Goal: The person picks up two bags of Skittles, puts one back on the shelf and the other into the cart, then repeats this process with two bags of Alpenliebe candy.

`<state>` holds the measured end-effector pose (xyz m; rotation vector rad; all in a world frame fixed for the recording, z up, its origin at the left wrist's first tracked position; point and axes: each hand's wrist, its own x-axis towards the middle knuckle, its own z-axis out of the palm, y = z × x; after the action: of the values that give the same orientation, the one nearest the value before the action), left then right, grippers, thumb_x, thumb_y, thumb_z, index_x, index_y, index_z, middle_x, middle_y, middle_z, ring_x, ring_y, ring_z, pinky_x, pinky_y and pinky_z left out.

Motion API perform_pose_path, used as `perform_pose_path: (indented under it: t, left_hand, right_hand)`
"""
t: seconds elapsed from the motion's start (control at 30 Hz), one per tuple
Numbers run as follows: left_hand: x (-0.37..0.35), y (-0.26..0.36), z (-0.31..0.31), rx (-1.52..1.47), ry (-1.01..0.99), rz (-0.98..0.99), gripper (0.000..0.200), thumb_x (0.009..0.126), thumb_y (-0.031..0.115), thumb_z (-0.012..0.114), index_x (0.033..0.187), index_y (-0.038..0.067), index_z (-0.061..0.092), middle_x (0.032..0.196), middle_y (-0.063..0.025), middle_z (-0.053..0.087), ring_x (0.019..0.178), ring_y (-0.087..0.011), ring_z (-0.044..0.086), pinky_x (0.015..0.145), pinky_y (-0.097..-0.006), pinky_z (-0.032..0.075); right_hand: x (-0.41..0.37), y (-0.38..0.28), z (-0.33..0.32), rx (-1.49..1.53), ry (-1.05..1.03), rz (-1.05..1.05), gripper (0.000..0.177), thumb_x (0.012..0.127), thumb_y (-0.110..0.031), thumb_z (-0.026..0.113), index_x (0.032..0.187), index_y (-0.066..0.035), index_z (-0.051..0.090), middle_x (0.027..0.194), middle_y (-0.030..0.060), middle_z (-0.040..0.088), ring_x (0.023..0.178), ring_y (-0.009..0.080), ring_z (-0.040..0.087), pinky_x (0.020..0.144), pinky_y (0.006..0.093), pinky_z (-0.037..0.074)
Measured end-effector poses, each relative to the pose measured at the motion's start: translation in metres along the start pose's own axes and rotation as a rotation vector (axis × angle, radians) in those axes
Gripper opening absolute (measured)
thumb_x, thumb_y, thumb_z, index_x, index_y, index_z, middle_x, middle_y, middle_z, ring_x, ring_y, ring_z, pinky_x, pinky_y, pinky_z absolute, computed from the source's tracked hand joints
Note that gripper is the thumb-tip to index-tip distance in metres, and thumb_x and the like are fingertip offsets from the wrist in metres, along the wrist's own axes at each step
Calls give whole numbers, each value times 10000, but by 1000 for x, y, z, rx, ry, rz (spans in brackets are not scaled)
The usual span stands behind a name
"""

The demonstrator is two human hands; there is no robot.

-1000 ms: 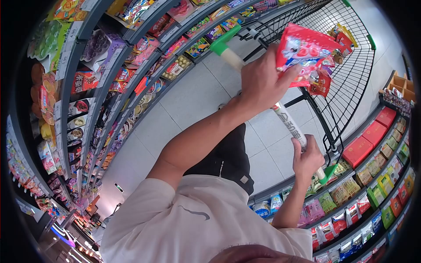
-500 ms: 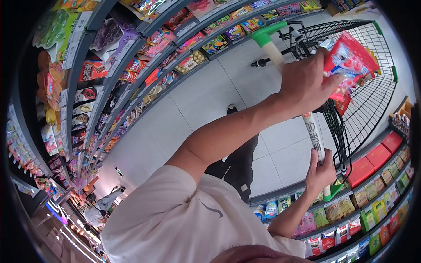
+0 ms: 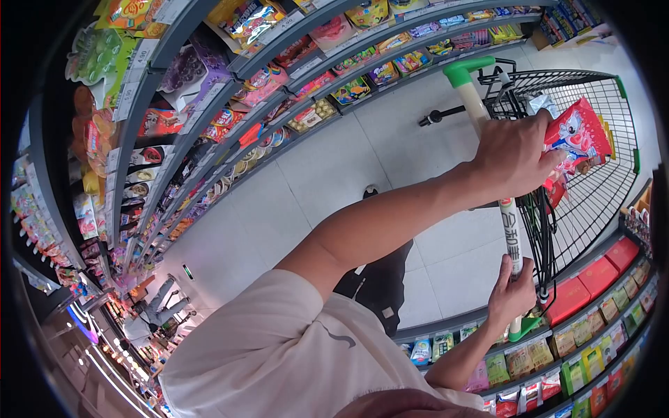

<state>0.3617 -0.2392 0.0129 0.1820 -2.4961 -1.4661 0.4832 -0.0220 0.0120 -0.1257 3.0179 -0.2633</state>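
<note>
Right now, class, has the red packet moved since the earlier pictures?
Yes; the red packet has moved rightward, away from the snack shelf on the picture's left.

Single close head-worn view, facing forward and down

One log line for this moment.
left grip: closed on red packet, over cart | right grip: closed on handlebar | shelves: both sides

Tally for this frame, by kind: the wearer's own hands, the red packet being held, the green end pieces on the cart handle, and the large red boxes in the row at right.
Left hand and right hand: 2
Red packet: 1
Green end pieces on the cart handle: 2
Red boxes: 3
Total: 8
</note>
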Motion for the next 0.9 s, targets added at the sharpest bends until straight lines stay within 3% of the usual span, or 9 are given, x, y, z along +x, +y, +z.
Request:
perform_pose_path:
  t: [0.23, 0.53, 0.9]
  left_hand:
    - [22, 2, 22, 75, 98, 67, 388, 851, 353, 664, 986, 5, 557, 643, -116, 651, 571, -307, 656, 593, -465, 453]
    - [48, 7, 46, 93, 68, 100, 429, 838, 354, 669, 1027, -15, 561, 674, -138, 659, 585, -325, 655, 571, -453, 472]
    - [62, 6, 68, 58, 223, 282, 339, 837, 308, 689, 1004, 32, 587, 682, -102, 655, 579, -290, 653, 516, -396, 483]
  right_hand:
    - [26, 4, -5, -53, -24, -3, 448, 874, -513, 651, 886, -77, 548, 627, 121, 562, 525, 352, 568, 463, 456, 378]
    - [53, 11, -9, -94, 64, -6, 441, 868, -502, 663, 830, -80, 542, 619, 111, 555, 504, 350, 561, 449, 446, 387]
    - [73, 20, -10, -32, 143, 55, 396, 850, -467, 694, 771, -104, 556, 596, 91, 562, 482, 355, 552, 439, 448, 394]
